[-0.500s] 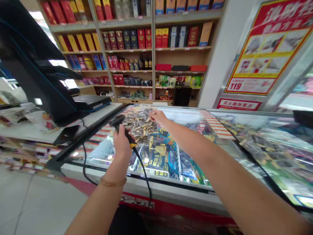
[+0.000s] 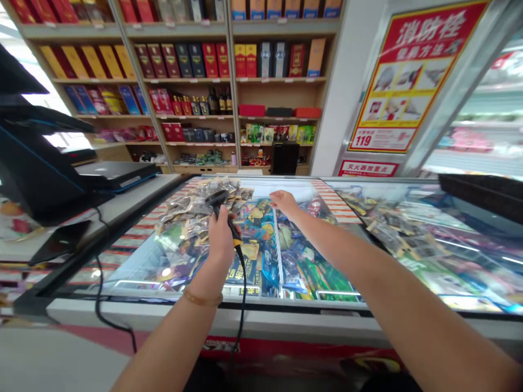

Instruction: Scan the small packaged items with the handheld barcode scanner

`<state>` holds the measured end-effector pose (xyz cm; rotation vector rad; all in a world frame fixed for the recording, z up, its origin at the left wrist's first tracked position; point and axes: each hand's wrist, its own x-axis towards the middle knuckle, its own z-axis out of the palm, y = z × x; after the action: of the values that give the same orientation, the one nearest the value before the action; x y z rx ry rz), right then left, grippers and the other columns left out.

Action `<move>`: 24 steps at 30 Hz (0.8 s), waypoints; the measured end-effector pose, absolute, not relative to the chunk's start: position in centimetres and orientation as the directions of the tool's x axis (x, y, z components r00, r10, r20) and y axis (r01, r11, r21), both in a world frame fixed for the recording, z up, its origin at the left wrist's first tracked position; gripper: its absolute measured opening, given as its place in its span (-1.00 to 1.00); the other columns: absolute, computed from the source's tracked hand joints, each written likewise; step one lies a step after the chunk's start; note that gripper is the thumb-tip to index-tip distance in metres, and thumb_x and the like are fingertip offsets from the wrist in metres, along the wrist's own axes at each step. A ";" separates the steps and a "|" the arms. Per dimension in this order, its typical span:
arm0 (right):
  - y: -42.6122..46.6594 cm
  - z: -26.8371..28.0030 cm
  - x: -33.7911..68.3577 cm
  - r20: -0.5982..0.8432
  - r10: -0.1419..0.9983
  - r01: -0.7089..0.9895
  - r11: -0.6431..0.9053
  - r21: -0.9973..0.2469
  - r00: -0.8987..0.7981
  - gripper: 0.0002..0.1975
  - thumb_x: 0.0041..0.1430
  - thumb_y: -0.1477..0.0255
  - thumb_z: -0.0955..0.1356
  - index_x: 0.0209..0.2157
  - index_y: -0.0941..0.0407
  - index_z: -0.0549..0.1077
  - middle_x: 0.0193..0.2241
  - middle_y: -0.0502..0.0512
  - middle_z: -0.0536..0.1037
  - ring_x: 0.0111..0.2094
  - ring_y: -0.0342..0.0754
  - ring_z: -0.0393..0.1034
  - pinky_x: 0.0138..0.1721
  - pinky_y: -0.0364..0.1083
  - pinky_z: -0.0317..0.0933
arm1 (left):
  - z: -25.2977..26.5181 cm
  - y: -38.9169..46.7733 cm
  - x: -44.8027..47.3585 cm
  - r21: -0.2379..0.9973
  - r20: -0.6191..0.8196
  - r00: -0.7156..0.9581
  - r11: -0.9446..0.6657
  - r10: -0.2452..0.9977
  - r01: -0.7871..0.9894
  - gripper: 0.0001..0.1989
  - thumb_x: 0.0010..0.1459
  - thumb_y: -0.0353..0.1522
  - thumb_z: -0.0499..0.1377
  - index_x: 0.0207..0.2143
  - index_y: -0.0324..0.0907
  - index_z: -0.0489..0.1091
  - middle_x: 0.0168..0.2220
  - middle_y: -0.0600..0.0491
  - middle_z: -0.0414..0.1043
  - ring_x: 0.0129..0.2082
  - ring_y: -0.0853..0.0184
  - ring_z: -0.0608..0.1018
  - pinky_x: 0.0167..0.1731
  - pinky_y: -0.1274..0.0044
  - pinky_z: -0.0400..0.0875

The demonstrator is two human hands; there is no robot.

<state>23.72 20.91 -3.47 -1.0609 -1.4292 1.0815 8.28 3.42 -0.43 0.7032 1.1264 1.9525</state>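
My left hand (image 2: 221, 235) grips a black barcode scanner (image 2: 218, 199) with a yellow band, its head pointing away over a pile of small clear packets (image 2: 183, 209). The packets lie on the glass lid of a chest freezer (image 2: 134, 256). The scanner's black cable (image 2: 242, 305) hangs down over the freezer's front edge. My right hand (image 2: 284, 202) rests on the glass just right of the pile, fingers loosely spread and holding nothing. Colourful frozen goods show through the glass.
A black checkout terminal (image 2: 32, 163) stands on a grey counter (image 2: 134, 198) at the left, with a dark device (image 2: 61, 239) lying beside it. Shelves of boxed goods (image 2: 212, 60) fill the back wall. A red poster (image 2: 408, 81) hangs at the right, next to a refrigerated cabinet.
My right hand has left the packets and moved to the right onto bare glass. The scanner's head now sits over the pile. The view has swung sideways.
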 end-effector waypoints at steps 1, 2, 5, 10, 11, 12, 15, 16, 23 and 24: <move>21.1 -4.0 26.3 0.211 0.975 0.116 0.217 -0.969 -0.067 -0.98 0.12 0.51 0.34 -0.37 0.18 0.42 -0.49 0.01 0.49 -0.52 -0.19 0.43 -0.37 -0.14 0.38 | -0.5 3.8 9.6 0.894 0.086 -0.524 -0.298 0.847 -0.335 -0.65 0.01 -0.07 0.18 -0.38 -0.14 0.20 -0.53 0.19 0.34 -0.77 0.50 0.33 -0.79 0.61 0.19; 21.2 -4.6 28.9 0.216 0.976 0.163 0.218 -0.962 -0.029 -0.96 0.12 0.51 0.33 -0.36 0.18 0.42 -0.47 0.02 0.50 -0.52 -0.18 0.44 -0.38 -0.13 0.37 | -0.6 4.3 11.0 0.901 0.089 -0.485 -0.277 0.870 -0.333 -0.65 0.01 -0.07 0.18 -0.38 -0.14 0.21 -0.53 0.18 0.34 -0.77 0.50 0.33 -0.79 0.61 0.19; 21.3 -5.9 37.2 0.245 0.965 0.324 0.204 -0.924 0.093 -0.89 0.10 0.47 0.32 -0.31 0.18 0.45 -0.43 0.07 0.53 -0.49 -0.14 0.45 -0.36 -0.11 0.36 | -1.1 5.5 15.1 0.922 0.092 -0.366 -0.218 0.926 -0.319 -0.65 0.01 -0.07 0.18 -0.37 -0.14 0.22 -0.52 0.18 0.33 -0.77 0.50 0.33 -0.80 0.61 0.19; 20.2 -5.5 50.9 0.376 0.901 0.737 0.101 -0.669 0.218 -0.77 0.09 0.35 0.31 -0.28 0.19 0.49 -0.39 0.13 0.55 -0.39 -0.06 0.44 -0.27 -0.06 0.32 | -2.8 6.5 19.7 0.946 0.106 -0.196 -0.159 0.975 -0.282 -0.65 0.01 -0.06 0.18 -0.38 -0.13 0.22 -0.51 0.18 0.34 -0.77 0.51 0.32 -0.79 0.60 0.20; 19.8 -5.2 53.4 0.361 0.911 0.796 0.065 -0.602 0.198 -0.75 0.07 0.29 0.33 -0.32 0.19 0.49 -0.42 0.12 0.55 -0.40 -0.04 0.43 -0.29 -0.04 0.31 | -3.3 6.4 20.0 0.953 0.109 -0.160 -0.149 0.981 -0.262 -0.65 0.00 -0.07 0.19 -0.37 -0.14 0.23 -0.50 0.17 0.34 -0.76 0.51 0.32 -0.78 0.60 0.20; 19.3 -4.8 55.5 0.315 0.935 0.838 0.040 -0.545 0.160 -0.71 0.02 0.22 0.37 -0.37 0.18 0.49 -0.46 0.11 0.53 -0.41 -0.02 0.41 -0.31 -0.03 0.30 | -3.7 6.3 20.3 0.962 0.110 -0.123 -0.137 0.986 -0.236 -0.64 0.00 -0.07 0.19 -0.37 -0.14 0.24 -0.49 0.17 0.35 -0.76 0.51 0.32 -0.78 0.60 0.20; 17.5 -3.8 60.2 0.087 0.996 0.904 0.040 -0.427 -0.003 -0.64 -0.20 0.16 0.48 -0.44 0.15 0.50 -0.52 0.08 0.51 -0.47 -0.01 0.39 -0.38 -0.04 0.27 | -4.7 5.9 20.4 0.981 0.112 -0.035 -0.116 0.993 -0.155 -0.64 0.00 -0.07 0.20 -0.37 -0.16 0.25 -0.47 0.15 0.36 -0.75 0.52 0.33 -0.76 0.59 0.21; 17.0 -3.5 61.0 0.023 0.998 0.917 0.057 -0.395 -0.052 -0.62 -0.26 0.19 0.51 -0.42 0.15 0.51 -0.49 0.09 0.53 -0.46 0.00 0.39 -0.38 -0.05 0.26 | -5.0 5.8 20.3 0.983 0.115 -0.015 -0.116 0.993 -0.139 -0.64 0.01 -0.07 0.19 -0.37 -0.16 0.25 -0.46 0.15 0.36 -0.75 0.52 0.33 -0.76 0.59 0.22; 15.6 -3.5 61.9 -0.134 0.988 0.953 0.034 -0.302 -0.078 -0.58 -0.32 0.31 0.54 -0.36 0.16 0.44 -0.35 0.18 0.54 -0.34 0.06 0.41 -0.29 -0.03 0.26 | -5.4 5.6 20.4 0.984 0.149 0.064 -0.142 0.987 -0.108 -0.65 0.03 -0.08 0.18 -0.37 -0.15 0.22 -0.44 0.17 0.35 -0.75 0.53 0.32 -0.75 0.59 0.22; 15.9 -3.5 61.9 -0.122 0.990 0.942 0.033 -0.335 -0.078 -0.59 -0.30 0.33 0.54 -0.37 0.16 0.42 -0.37 0.18 0.53 -0.35 0.06 0.41 -0.28 -0.02 0.26 | -5.5 5.5 20.4 0.984 0.156 0.073 -0.148 0.985 -0.103 -0.65 0.02 -0.07 0.19 -0.38 -0.15 0.21 -0.44 0.17 0.35 -0.75 0.53 0.32 -0.75 0.59 0.21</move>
<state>61.86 15.87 -3.49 -2.0290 -2.1486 0.4999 20.43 5.54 -5.49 1.2832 1.0009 1.3034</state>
